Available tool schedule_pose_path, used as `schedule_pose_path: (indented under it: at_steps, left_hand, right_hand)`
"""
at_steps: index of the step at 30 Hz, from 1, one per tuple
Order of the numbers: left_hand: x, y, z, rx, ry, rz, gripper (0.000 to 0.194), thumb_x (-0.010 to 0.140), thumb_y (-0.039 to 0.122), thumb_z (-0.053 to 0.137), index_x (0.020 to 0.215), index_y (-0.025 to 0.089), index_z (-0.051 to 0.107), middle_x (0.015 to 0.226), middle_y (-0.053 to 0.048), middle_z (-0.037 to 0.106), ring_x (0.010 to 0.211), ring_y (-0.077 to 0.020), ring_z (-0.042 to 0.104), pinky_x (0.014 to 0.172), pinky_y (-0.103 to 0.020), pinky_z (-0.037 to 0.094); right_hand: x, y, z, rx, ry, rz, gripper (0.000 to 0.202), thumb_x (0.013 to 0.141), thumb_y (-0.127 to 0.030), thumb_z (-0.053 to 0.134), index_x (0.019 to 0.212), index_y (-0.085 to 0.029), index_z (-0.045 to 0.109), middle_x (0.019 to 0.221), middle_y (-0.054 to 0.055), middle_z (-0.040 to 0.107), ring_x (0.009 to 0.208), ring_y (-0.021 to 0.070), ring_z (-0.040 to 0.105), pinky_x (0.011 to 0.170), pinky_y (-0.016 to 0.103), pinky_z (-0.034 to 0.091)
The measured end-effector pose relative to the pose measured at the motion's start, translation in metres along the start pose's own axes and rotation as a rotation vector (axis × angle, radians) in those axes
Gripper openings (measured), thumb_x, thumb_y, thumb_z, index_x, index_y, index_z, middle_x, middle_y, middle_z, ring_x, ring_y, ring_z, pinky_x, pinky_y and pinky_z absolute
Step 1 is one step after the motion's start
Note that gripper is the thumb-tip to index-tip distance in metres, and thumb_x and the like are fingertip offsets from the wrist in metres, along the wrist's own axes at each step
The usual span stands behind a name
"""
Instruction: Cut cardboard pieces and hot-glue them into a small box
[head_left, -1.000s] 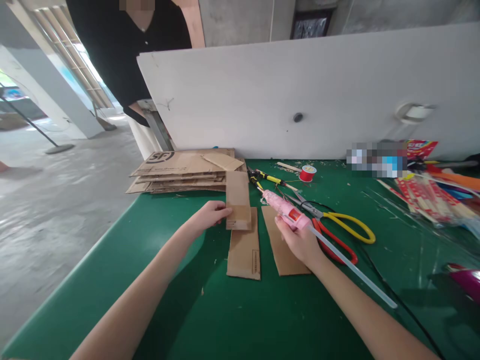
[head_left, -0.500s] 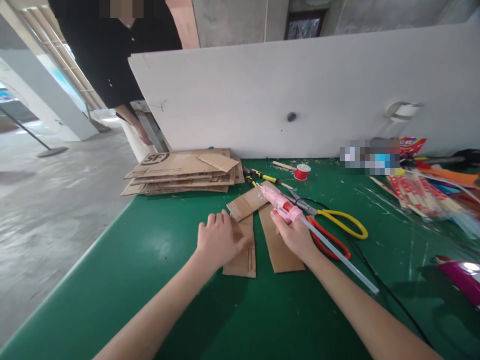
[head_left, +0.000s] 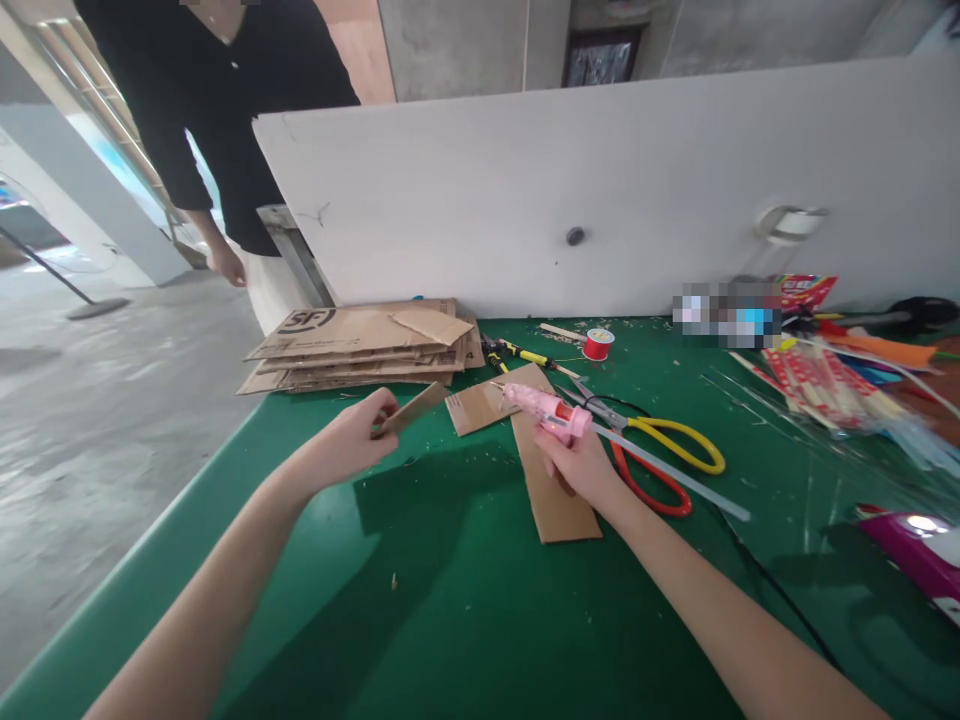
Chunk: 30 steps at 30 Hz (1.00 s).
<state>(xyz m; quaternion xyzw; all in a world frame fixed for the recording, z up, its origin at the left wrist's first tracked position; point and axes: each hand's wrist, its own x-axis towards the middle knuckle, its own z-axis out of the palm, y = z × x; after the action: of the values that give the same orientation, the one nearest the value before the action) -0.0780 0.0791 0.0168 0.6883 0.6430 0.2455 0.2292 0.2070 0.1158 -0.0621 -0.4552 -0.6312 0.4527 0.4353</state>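
My left hand (head_left: pixel 358 432) grips a strip of cardboard (head_left: pixel 414 408), raised above the table and seen nearly edge-on. In my right hand (head_left: pixel 574 455) is a pink hot glue gun (head_left: pixel 546 408), its nozzle pointing left over the cardboard. A long translucent glue stick (head_left: pixel 675 478) sticks out of its back. Under the gun lies a cardboard piece (head_left: pixel 480 405), set at a slant and meeting a longer cardboard strip (head_left: pixel 566 510) that lies below my right hand. Scissors (head_left: pixel 671 445) with one yellow and one red handle lie just right of the gun.
Folded cardboard (head_left: pixel 352 345) is stacked at the back left. Yellow-black pliers (head_left: pixel 525 354) and a red thread spool (head_left: pixel 598 345) lie behind the glue gun. Packaged sticks (head_left: pixel 817 385) and a purple object (head_left: pixel 911 550) are on the right. Beyond the table stands a person (head_left: pixel 247 130).
My left hand has lifted the left cardboard strip off the table and moved left, tilting it. My right hand with the glue gun has shifted slightly left and down.
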Motion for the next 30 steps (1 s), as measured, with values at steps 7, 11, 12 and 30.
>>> schedule_pose_path:
  at_steps: [7, 11, 12, 30]
  left_hand:
    - [0.002, 0.002, 0.073, 0.334, 0.192, 0.262, 0.041, 0.081, 0.023, 0.053, 0.121, 0.019, 0.045, 0.122, -0.015, 0.057, 0.112, -0.0312, 0.055, 0.091, -0.044, 0.043]
    - [0.004, -0.016, 0.086, 0.448, 0.274, 0.363, 0.077, 0.078, 0.056, 0.061, 0.141, 0.021, 0.033, 0.13, -0.017, 0.051, 0.117, -0.0358, 0.05, 0.095, -0.05, 0.039]
    - [0.004, -0.02, 0.085, 0.46, 0.281, 0.41, 0.082, 0.077, 0.06, 0.06, 0.143, 0.02, 0.032, 0.13, -0.018, 0.051, 0.115, -0.036, 0.05, 0.096, -0.05, 0.038]
    - [0.004, -0.037, 0.079, 0.386, 0.298, 0.63, 0.09, 0.075, 0.072, 0.053, 0.145, 0.017, 0.036, 0.123, -0.02, 0.054, 0.11, -0.0365, 0.052, 0.097, -0.049, 0.036]
  right_hand:
    - [-0.003, 0.0, -0.013, 0.261, -0.142, 0.021, 0.047, 0.087, -0.063, 0.049, 0.068, -0.02, 0.051, 0.05, -0.005, 0.046, 0.037, 0.0073, 0.037, 0.04, 0.023, 0.029]
    - [-0.008, 0.003, -0.018, 0.246, -0.173, 0.059, 0.049, 0.085, -0.064, 0.051, 0.065, -0.019, 0.05, 0.049, -0.006, 0.045, 0.033, 0.0053, 0.034, 0.037, 0.022, 0.028]
    - [-0.009, 0.003, -0.018, 0.242, -0.184, 0.071, 0.049, 0.084, -0.065, 0.052, 0.064, -0.019, 0.05, 0.049, -0.006, 0.045, 0.033, 0.005, 0.034, 0.037, 0.022, 0.028]
    - [-0.011, 0.011, -0.017, 0.205, -0.196, 0.165, 0.051, 0.075, -0.068, 0.059, 0.061, -0.02, 0.051, 0.042, -0.008, 0.043, 0.031, 0.0051, 0.032, 0.037, 0.022, 0.029]
